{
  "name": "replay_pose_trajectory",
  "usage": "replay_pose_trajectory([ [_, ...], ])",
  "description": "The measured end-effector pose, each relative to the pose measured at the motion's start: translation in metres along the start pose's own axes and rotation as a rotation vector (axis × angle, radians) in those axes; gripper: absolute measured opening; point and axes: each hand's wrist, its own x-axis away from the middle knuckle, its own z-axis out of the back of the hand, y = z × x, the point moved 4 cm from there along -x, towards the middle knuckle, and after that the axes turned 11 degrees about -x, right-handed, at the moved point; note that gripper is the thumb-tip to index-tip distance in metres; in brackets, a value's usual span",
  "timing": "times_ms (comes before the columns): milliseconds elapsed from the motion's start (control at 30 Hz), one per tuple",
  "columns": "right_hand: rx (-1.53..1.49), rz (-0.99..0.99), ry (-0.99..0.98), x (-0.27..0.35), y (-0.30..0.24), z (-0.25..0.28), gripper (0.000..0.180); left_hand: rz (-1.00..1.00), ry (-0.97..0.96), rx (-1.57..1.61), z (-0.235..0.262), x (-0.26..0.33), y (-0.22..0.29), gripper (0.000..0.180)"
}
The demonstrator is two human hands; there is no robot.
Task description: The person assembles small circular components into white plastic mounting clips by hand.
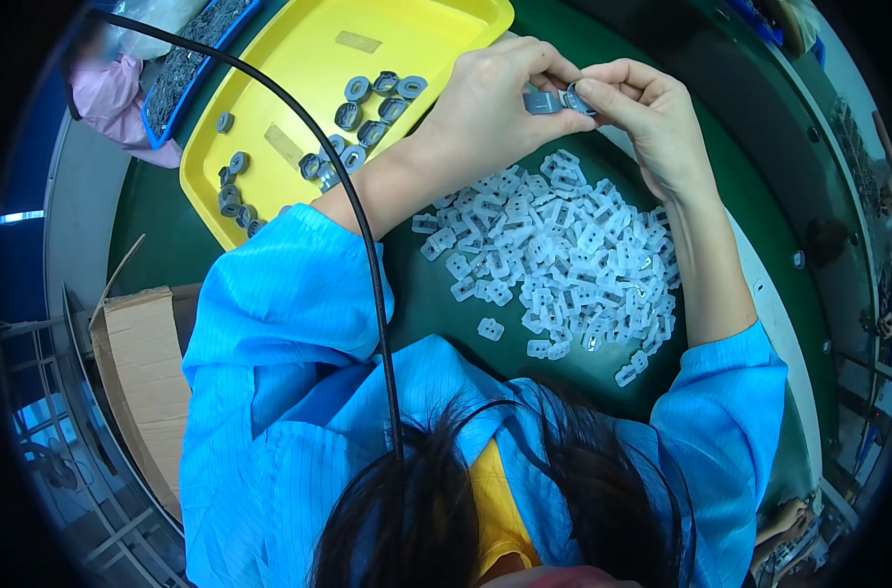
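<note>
Beyond the pile, my two hands meet in front of me. My left hand (500,103) is closed, pinching a small grey plastic part (541,102) between thumb and fingers. Thumb and forefinger of my right hand (652,122) grip a grey oval plastic cap (576,99) right beside it. Fingers partly cover both, so I cannot tell whether they are joined. Below my hands lies a heap of translucent white plastic pieces (583,265). Left of my left wrist, several grey oval caps (371,133) sit in a yellow tray (299,69).
A black cable (363,211) hangs across the view over my left arm. At the far left are a blue tray (158,132) of dark small parts and a person in pink (113,98). A cardboard box (142,363) stands left of the green table (412,294).
</note>
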Motion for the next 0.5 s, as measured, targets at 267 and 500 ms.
replay_pose_trajectory([
  [267, 0.01, 0.04, -0.011, -0.0018, 0.0016, 0.0014, 0.021, -0.094, 0.039, -0.071, -0.0015, 0.0011, -0.0021, 0.028],
  [500, -0.237, -0.119, 0.036, -0.0048, 0.0081, 0.0021, 0.03, -0.059, 0.035, 0.013, 0.0002, -0.0026, -0.0061, 0.029],
])
